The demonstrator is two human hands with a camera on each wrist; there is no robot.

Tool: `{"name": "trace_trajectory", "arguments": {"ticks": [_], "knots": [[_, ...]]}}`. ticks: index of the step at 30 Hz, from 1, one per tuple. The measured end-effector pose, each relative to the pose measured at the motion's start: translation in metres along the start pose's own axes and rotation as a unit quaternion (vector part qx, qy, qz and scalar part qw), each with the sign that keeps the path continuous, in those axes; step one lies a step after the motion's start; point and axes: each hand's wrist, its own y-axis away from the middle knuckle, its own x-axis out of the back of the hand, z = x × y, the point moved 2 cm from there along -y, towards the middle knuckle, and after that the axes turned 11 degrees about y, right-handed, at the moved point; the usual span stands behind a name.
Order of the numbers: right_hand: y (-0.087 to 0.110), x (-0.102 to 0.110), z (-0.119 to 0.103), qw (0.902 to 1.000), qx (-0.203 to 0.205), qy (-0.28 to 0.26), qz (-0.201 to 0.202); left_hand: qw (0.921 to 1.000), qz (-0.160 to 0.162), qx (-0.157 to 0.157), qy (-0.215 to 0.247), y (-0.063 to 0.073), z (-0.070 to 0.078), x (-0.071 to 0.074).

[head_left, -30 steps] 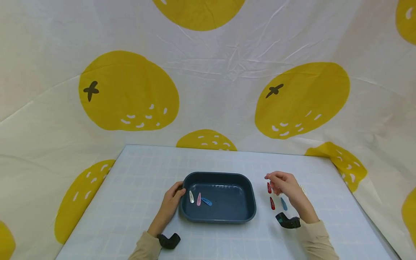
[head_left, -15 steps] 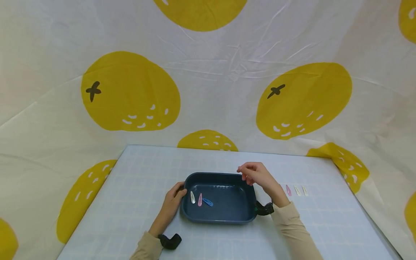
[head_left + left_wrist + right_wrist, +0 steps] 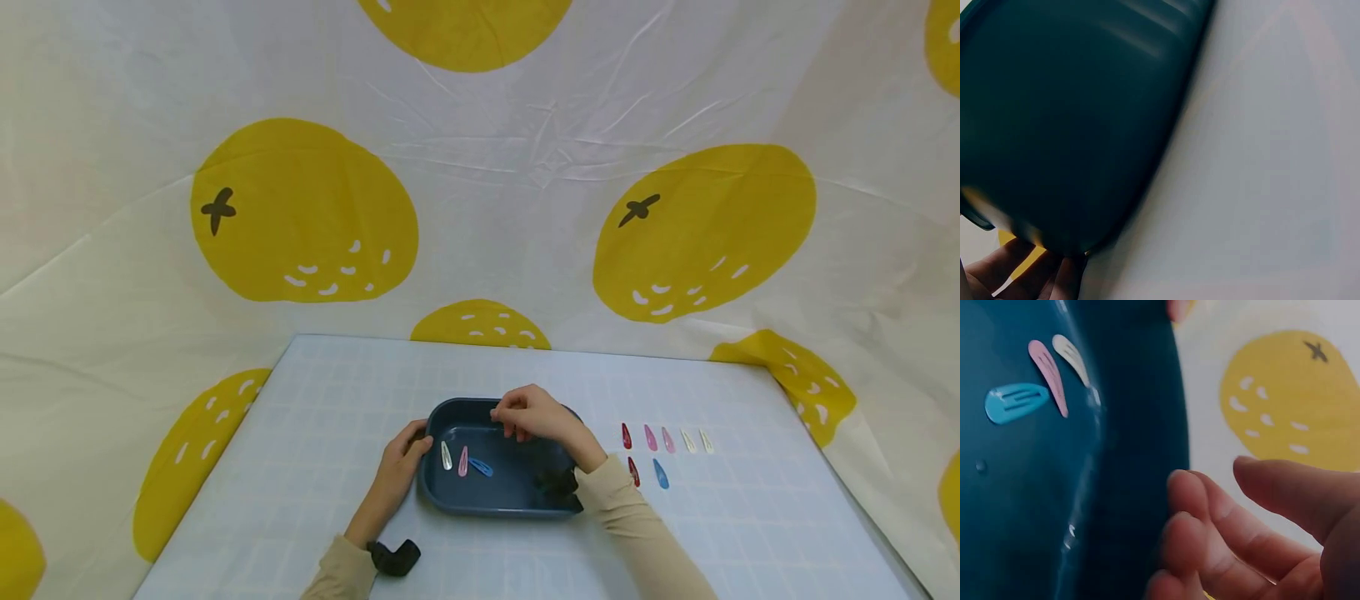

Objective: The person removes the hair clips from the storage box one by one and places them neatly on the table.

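Beige left sleeve (image 3: 341, 572) and matching right sleeve (image 3: 637, 527)
Plain cloth, creased at right; left hand (image 3: 400, 461) and right hand (image 3: 536, 414) are bare, with a bent black left wrist camera (image 3: 395, 559) and dark right wrist camera (image 3: 557, 482).

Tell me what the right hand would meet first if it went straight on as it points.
Probably the left end of the dark blue tray, since the right hand points across it; its height is unclear, so it might pass above.

Inside the dark blue rectangular plastic tray (image 3: 487, 497), leftward, lay white, pink and blue teardrop clips (image 3: 462, 461); right of it (in two rows), seven assorted-colour teardrop clips (image 3: 668, 440).
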Motion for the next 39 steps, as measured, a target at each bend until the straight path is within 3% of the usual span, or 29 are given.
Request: {"name": "trace_trajectory", "arguments": {"ticks": [2,8,18,22,31,39], "knots": [[-0.004,-0.006,-0.001,0.9998,0.000,0.012,-0.016,1.0000,0.002,0.002,0.003,-0.002,-0.004,0.000],[-0.014,-0.020,0.006,0.9975,-0.008,0.032,-0.063,0.9998,0.011,-0.013,-0.001,-0.013,-0.038,0.002],[-0.027,-0.032,0.021,0.9890,0.004,0.051,-0.139,0.9998,0.014,-0.015,0.008,-0.014,-0.045,0.002],[-0.030,-0.037,0.023,0.9888,-0.002,0.058,-0.137,0.9996,0.015,-0.025,0.003,-0.014,-0.044,0.002],[-0.028,-0.047,0.016,0.9855,-0.047,0.131,-0.097,0.9997,0.018,-0.019,0.001,-0.014,-0.045,0.003],[-0.025,-0.046,0.014,0.9850,-0.057,0.132,-0.096,0.9998,0.017,-0.007,0.003,-0.015,-0.046,0.002]]}}
